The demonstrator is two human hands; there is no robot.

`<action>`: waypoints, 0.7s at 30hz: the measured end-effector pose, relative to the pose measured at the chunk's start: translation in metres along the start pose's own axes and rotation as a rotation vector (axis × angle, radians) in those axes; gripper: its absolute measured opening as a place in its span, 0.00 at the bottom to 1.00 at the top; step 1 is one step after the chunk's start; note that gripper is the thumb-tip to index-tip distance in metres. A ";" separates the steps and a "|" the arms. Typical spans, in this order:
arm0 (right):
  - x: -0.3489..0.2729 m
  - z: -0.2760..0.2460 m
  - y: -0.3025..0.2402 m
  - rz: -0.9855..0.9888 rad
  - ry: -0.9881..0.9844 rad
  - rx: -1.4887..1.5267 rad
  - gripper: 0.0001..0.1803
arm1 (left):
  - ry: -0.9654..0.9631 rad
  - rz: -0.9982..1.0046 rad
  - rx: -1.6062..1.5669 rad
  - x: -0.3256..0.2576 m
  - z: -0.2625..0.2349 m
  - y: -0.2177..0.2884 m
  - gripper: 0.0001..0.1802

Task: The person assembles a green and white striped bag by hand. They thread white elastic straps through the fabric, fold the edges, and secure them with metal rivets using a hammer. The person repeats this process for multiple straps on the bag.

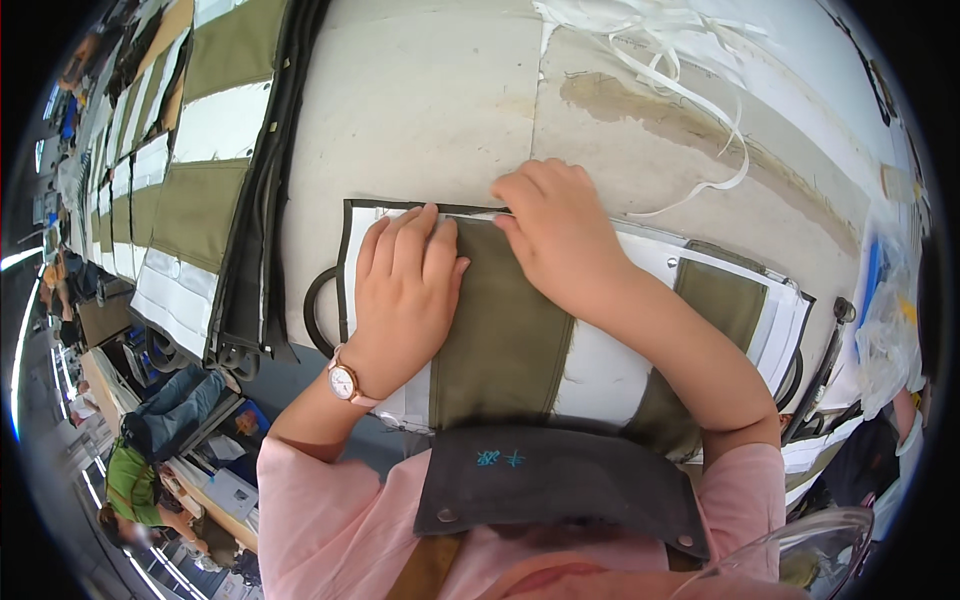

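In front of me on the table lies a flat fabric panel [500,330] with olive and white bands and a narrow black edging. My left hand [405,290] rests on its white left part, palm down, with the fingers apart and their tips at the far edge. To the right of it, my right hand [555,235] is closed at that same edge, thumb and bent fingers pinching the black edging. A dark cord loop [318,305] sticks out from the panel's left side. My right forearm covers part of the panel.
Stacked olive and white panels [205,205] hang along the table's left side. Loose white strips [735,130] lie at the far right of the worn pale table [420,110]. A clear plastic bag [885,350] is at the right. A person in green [130,480] is at the lower left.
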State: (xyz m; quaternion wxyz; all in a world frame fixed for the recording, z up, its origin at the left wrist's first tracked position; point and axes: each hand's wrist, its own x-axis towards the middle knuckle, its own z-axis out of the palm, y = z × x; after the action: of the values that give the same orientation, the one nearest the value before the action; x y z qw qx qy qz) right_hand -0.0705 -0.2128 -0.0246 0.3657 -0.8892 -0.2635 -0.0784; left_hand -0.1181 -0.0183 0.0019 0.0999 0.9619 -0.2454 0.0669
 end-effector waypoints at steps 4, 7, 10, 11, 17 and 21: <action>-0.006 -0.005 0.001 0.032 -0.040 0.027 0.07 | -0.005 0.030 0.035 -0.002 0.001 0.002 0.25; -0.001 -0.003 0.002 0.015 -0.048 0.081 0.07 | -0.006 0.033 0.057 -0.002 0.002 0.003 0.25; 0.000 -0.001 0.003 0.009 -0.050 0.118 0.07 | -0.012 0.031 0.062 -0.002 0.003 0.004 0.26; -0.001 -0.002 0.004 0.017 -0.051 0.129 0.07 | -0.015 0.031 0.062 -0.002 0.003 0.004 0.26; -0.003 -0.006 0.004 0.040 -0.035 0.064 0.08 | -0.049 0.022 0.078 -0.003 0.005 0.004 0.29; -0.003 -0.005 0.002 0.014 -0.018 0.031 0.07 | -0.025 0.038 0.095 -0.001 0.005 0.004 0.29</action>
State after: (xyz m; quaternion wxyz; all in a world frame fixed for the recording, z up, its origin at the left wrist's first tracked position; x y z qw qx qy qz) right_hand -0.0716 -0.2189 -0.0231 0.3778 -0.8859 -0.2617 -0.0635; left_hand -0.1208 -0.0222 -0.0027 0.0500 0.9616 -0.2612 0.0683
